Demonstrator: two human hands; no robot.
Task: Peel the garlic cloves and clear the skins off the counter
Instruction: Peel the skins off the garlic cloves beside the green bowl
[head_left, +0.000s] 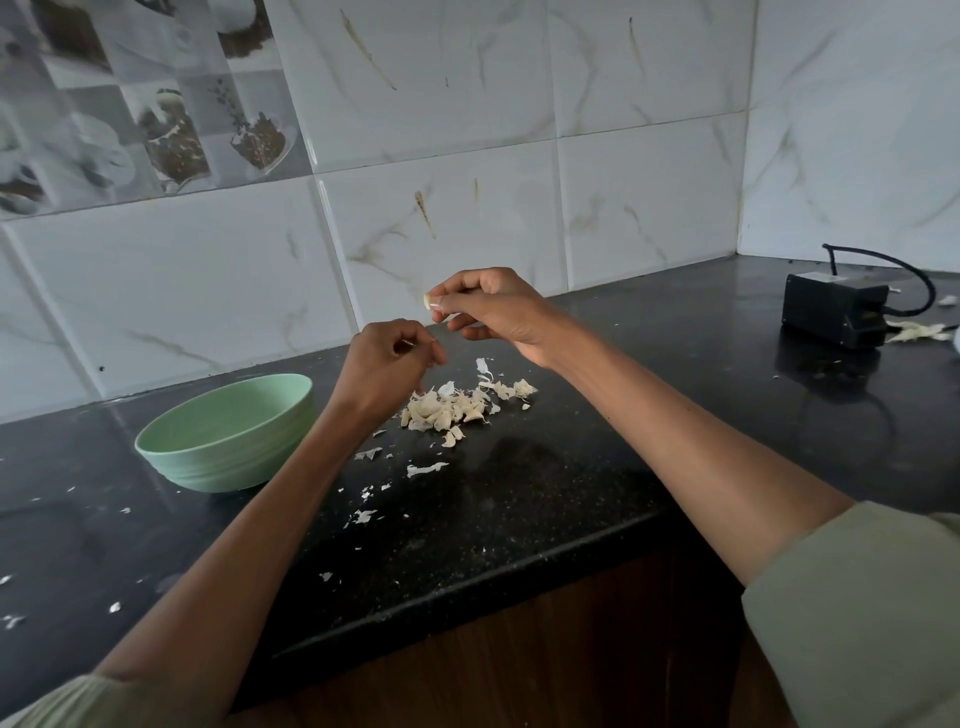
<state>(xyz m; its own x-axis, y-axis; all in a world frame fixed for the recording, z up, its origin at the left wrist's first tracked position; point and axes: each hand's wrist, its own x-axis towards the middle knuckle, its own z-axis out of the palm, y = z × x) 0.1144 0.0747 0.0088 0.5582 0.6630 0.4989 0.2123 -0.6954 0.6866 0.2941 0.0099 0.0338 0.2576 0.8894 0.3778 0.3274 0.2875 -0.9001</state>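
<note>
While pinching, hands (441, 332) grip garlic (427, 301).

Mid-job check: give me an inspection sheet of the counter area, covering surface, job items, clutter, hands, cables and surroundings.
Surface: black speckled stone counter, dusted with bits of skin.
Job's things: pile of pale garlic cloves and papery skins mid-counter; single garlic clove in the right hand; pale green ribbed bowl left of the pile, contents not visible.
Clutter: loose white skin flakes toward the front edge; more skins by the black box.
Grippers: right hand pinches the clove; left hand curled, skin scrap unclear.
Cables: black cord looping from the black box-shaped device.
Surroundings: white marbled wall tiles; wooden cabinet front.
</note>
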